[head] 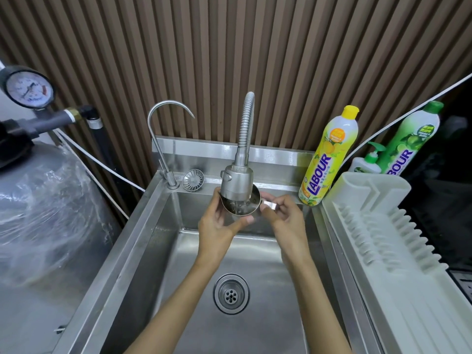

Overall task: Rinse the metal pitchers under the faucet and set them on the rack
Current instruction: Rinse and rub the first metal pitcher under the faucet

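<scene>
Centre frame: metal pitcher (239, 210) under the running faucet head (236, 183), your left hand (217, 227) curled round its body, your right hand (286, 215) pinching its handle, above the sink (158, 226)

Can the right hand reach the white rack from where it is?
Probably yes: the right hand holds the small metal pitcher by its handle, and the white plastic drying rack lies beside the steel sink on that side, nothing between.

pitcher (251, 204): far rim hidden behind faucet head (237, 182) | gauge (29, 89): figures too small to read
</scene>
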The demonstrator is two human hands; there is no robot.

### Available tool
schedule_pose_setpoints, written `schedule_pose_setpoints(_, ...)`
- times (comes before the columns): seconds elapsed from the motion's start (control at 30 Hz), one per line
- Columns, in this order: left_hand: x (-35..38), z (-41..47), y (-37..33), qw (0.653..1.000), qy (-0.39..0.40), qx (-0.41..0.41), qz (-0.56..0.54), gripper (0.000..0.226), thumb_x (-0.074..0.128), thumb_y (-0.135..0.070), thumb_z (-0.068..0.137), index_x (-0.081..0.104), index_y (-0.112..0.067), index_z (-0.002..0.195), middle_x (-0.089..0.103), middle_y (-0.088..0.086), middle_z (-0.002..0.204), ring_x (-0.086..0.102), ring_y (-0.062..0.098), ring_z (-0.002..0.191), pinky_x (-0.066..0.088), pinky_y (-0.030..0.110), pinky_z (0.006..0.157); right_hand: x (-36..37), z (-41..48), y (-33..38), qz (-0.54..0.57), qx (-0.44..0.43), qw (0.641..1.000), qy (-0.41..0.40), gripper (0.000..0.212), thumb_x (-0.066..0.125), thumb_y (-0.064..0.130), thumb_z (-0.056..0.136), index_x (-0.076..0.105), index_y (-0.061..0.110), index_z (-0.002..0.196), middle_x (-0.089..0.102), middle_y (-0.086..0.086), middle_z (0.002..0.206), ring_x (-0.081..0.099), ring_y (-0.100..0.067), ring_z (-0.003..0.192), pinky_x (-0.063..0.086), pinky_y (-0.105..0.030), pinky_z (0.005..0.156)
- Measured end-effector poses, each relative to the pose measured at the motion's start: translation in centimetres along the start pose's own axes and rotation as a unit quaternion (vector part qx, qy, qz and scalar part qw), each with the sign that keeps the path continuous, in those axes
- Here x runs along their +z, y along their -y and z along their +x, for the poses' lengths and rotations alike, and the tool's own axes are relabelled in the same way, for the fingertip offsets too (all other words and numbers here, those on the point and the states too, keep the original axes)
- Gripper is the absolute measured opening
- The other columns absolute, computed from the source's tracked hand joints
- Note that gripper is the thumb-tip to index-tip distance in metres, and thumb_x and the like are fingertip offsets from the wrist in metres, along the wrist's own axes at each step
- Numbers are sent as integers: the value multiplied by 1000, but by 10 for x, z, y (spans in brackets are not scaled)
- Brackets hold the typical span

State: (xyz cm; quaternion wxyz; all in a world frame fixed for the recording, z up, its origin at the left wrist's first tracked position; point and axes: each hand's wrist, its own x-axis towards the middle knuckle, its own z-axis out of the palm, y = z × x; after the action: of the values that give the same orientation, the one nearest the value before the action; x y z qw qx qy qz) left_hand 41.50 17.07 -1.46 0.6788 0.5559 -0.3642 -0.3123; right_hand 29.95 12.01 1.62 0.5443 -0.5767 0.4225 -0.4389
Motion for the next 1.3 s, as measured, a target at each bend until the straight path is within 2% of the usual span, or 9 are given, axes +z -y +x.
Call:
schedule_pose_setpoints(0.1,-6,0,-10,989,-28,83,122,79,82,-21,52,44,-44,118,52,-25,114,51,-13,108,37,4,91,8,2,-19,213,71,972,66,21,52,0,90,44,9,73,66,-8,108,62,-24,98,52,-33,91)
schedule_pose_setpoints(0.2,-8,-2,-21,957,-69,90,267,87,82,-41,50,50,-24,130,44,-9,100,48,9,102,37,14,86,13,-2,-30,255,120,955,90,18,52,6,92,47,6,75,65,-17,85,64,-31,85,58,-37,80)
schedule_pose_setpoints(0.37,-14,-7,-25,927,-92,14,363,80,69,-75,47,64,-15,101,47,-1,85,54,19,86,41,26,74,8,-6,-18,82,132,986,53,18,61,18,88,55,4,78,66,-15,81,68,-32,81,60,-36,60)
schedule_pose_setpoints(0.53,-15,-14,-12,965,-10,-91,247,22,78,-49,63,68,-36,78,69,-9,78,64,-7,71,43,3,66,-7,-5,10,-213,61,975,-23,25,72,32,76,56,18,62,67,-5,66,69,-28,72,58,-47,70)
schedule_pose_setpoints(0.63,-9,-15,-2,985,37,-121,119,29,81,-25,67,71,-24,95,75,-6,90,67,-3,86,43,5,72,-8,-10,20,-318,-24,947,-45,25,71,26,77,52,20,63,63,0,69,63,-26,78,49,-33,73)
schedule_pose_setpoints(0.9,1,3,6,1000,-24,-1,-7,79,81,9,57,53,-28,120,63,-3,120,60,11,113,46,23,99,-5,4,-6,-13,-30,999,44,26,63,2,84,48,15,67,67,11,111,62,2,106,44,-11,89)
schedule_pose_setpoints(1.0,-8,5,-2,990,-36,74,113,82,84,-15,50,47,-54,112,56,-27,116,54,-3,111,40,13,93,3,8,-24,139,40,986,84,22,58,1,87,47,10,70,66,-4,118,61,-18,113,47,-32,98)
schedule_pose_setpoints(1.1,-12,2,-11,965,-52,113,233,86,88,-23,52,50,-25,129,49,-15,120,45,-1,110,28,-1,91,11,3,-36,274,104,950,111,14,54,4,88,47,6,76,62,-19,99,61,-30,95,54,-38,90)
schedule_pose_setpoints(1.3,-14,-6,-19,919,-112,70,372,88,56,-78,47,64,-14,106,52,-11,96,47,11,90,33,19,75,7,-3,-22,106,136,982,83,16,59,17,90,56,1,86,65,-12,77,68,-17,71,60,-34,60)
